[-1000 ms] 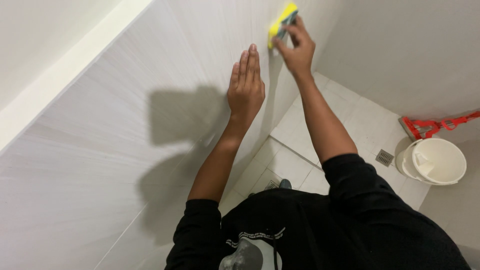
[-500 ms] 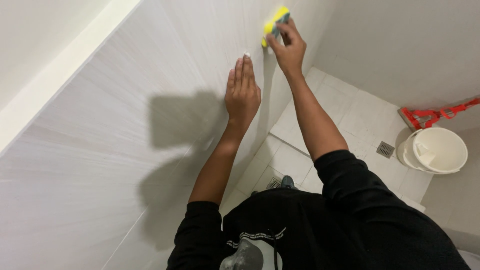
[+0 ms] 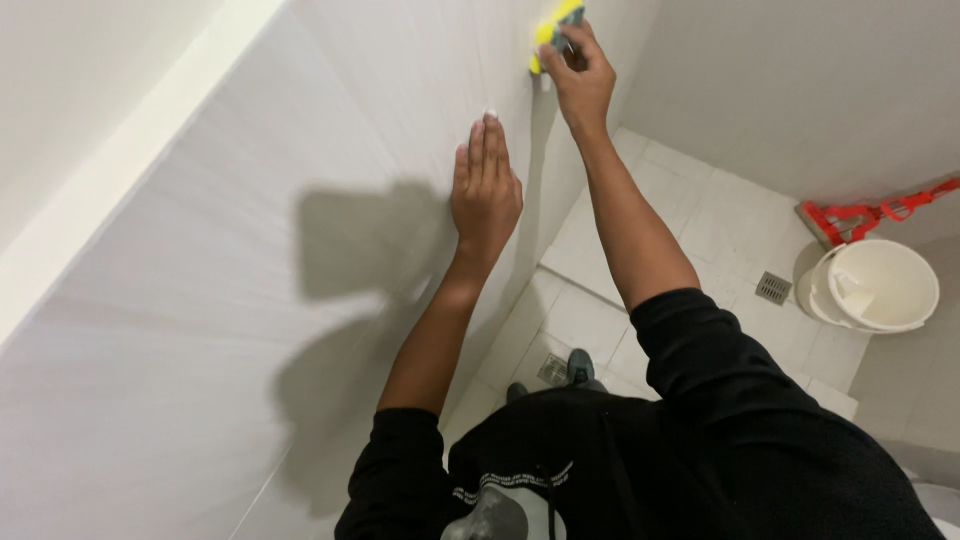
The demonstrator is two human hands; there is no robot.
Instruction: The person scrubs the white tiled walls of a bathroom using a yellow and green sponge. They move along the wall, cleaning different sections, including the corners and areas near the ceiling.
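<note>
My right hand (image 3: 580,80) grips a yellow sponge (image 3: 553,30) and presses it against the pale grey tiled wall (image 3: 250,300), high up at the top of the view. My left hand (image 3: 485,190) lies flat on the same wall, fingers straight and together, a little below and to the left of the sponge. Both arms reach up from black sleeves. Most of the sponge is hidden behind my right fingers.
A white bucket (image 3: 875,287) stands on the tiled floor at the right. A red mop head (image 3: 855,220) lies just behind it. A small square floor drain (image 3: 773,288) sits next to the bucket. A second drain (image 3: 553,369) shows near my foot.
My right hand has shifted slightly left and up along the wall with the sponge. My left hand stays flat on the wall.
</note>
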